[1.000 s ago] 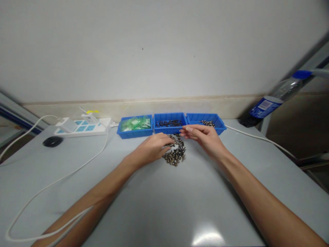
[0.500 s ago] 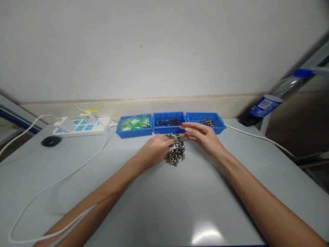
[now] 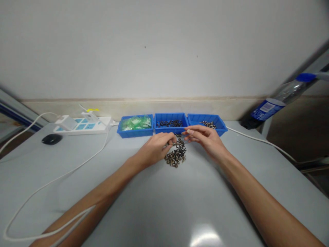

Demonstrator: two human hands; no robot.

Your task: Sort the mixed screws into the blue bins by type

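Observation:
A pile of small screws (image 3: 175,157) in brass and dark tones lies on the grey table. Over its left side is my left hand (image 3: 158,145), fingers curled with thumb and fingertips apart, and nothing shows between them. At the upper right of the pile, my right hand (image 3: 205,139) has its fingers bent toward the thumb; whether a small piece is between the tips is too small to tell. Behind the pile, the middle blue bin (image 3: 170,130) holds dark screws. The right blue bin (image 3: 221,129) holds shiny screws, and the left blue bin (image 3: 136,133) holds green-and-clear packets.
A white power strip (image 3: 102,128) with plugs and a black mouse (image 3: 51,139) are at the left. A white cable (image 3: 74,170) loops across the table and over my left forearm. A blue-labelled bottle (image 3: 267,109) leans at the right, and a wall stands behind the bins.
My left hand has lifted slightly and its thumb and fingers have parted. My right hand's fingers have drawn in a little near the pile. The camera view has shifted slightly.

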